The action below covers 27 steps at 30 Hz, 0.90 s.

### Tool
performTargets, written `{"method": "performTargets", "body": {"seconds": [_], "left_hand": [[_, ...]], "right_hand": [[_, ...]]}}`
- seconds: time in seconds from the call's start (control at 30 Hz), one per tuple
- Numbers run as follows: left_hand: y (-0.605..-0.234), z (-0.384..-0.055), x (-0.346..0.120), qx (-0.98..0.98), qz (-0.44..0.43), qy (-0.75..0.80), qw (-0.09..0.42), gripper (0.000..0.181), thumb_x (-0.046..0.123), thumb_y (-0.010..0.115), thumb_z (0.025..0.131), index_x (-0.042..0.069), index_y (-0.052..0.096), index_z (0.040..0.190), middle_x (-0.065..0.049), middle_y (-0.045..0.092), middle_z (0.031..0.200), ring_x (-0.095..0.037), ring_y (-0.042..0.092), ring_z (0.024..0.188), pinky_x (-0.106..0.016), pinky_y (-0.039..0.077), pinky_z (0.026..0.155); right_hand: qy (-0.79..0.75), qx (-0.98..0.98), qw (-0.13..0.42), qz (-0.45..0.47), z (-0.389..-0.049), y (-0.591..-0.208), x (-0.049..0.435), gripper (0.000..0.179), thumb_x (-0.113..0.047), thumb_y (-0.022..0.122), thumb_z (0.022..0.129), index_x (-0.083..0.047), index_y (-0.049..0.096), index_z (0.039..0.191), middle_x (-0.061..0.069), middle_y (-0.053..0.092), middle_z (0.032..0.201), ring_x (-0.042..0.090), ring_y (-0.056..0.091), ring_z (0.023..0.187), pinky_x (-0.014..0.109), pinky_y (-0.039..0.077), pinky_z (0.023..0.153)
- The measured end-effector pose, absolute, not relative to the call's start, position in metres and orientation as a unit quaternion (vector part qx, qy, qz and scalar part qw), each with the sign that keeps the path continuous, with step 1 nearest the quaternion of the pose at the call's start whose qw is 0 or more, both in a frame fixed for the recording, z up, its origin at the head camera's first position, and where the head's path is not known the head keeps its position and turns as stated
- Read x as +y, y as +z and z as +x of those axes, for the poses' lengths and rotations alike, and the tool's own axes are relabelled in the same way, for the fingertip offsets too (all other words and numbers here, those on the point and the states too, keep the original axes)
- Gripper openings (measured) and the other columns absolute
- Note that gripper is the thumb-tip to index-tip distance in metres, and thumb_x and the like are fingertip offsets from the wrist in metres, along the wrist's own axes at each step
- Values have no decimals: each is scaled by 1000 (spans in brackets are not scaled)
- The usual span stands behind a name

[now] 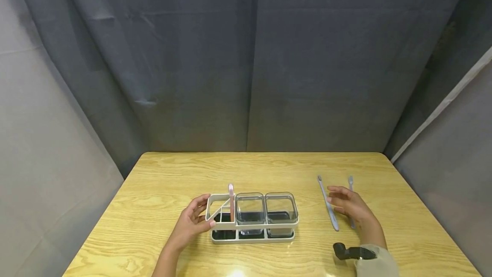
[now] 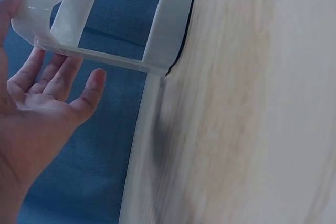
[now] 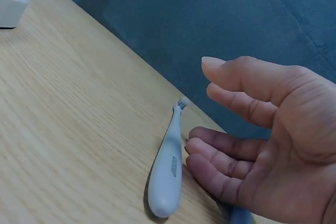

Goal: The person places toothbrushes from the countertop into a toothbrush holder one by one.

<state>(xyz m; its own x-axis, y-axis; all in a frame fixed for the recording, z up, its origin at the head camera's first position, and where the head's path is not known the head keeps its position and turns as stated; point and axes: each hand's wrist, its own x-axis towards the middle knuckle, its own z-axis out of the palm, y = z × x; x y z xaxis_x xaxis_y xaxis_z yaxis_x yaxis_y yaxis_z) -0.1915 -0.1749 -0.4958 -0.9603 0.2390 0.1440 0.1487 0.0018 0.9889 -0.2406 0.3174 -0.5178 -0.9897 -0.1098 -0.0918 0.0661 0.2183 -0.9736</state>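
Note:
A white toothbrush holder (image 1: 265, 226) with a dark base stands near the front of the table. My left hand (image 1: 186, 225) grips its left end, thumb at the front rail and fingers round the back. A pink toothbrush (image 1: 231, 202) stands upright in one of its slots. Two clear cups sit in its frame, the left cup (image 1: 250, 194) beside the right cup (image 1: 279, 194). My right hand (image 1: 352, 207) hovers, fingers loosely bent and holding nothing, over two toothbrushes. One grey-blue toothbrush (image 3: 167, 174) lies left of it; the other toothbrush (image 1: 350, 181) is partly hidden beneath it.
Everything stands on a light wood-grain table (image 1: 173, 170). Grey cloth curtains (image 1: 192, 76) hang behind it and along both sides. A black strap piece (image 1: 353, 252) is fastened at my right wrist over a light sleeve (image 1: 378, 264).

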Motion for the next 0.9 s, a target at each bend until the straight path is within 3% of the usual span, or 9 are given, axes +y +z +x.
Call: {"method": "performTargets", "body": {"seconds": [0.27,0.5,0.9], "left_hand": [[-495,-192,-175,704,141,695,34,71,-3,75,73,5,42,135,-17,46,134,-41,37,124,-42,38,95],[-495,-191,-175,701,142,699,35,71,-4,74,72,4,42,135,-17,46,133,-44,35,123,-44,38,95],[-498,-192,-175,694,150,703,30,72,-5,73,72,4,40,136,-19,45,133,-43,36,124,-40,40,93]], "right_hand": [[-620,780,83,-6,-249,-522,322,65,-9,67,85,8,33,138,30,43,126,28,54,103,36,51,80],[-599,795,97,0,-256,-523,322,66,-9,70,82,10,36,135,24,48,118,18,53,95,32,52,78],[-549,831,88,22,-258,-521,314,65,-8,74,78,13,41,130,19,51,108,20,55,85,31,53,72]]}}
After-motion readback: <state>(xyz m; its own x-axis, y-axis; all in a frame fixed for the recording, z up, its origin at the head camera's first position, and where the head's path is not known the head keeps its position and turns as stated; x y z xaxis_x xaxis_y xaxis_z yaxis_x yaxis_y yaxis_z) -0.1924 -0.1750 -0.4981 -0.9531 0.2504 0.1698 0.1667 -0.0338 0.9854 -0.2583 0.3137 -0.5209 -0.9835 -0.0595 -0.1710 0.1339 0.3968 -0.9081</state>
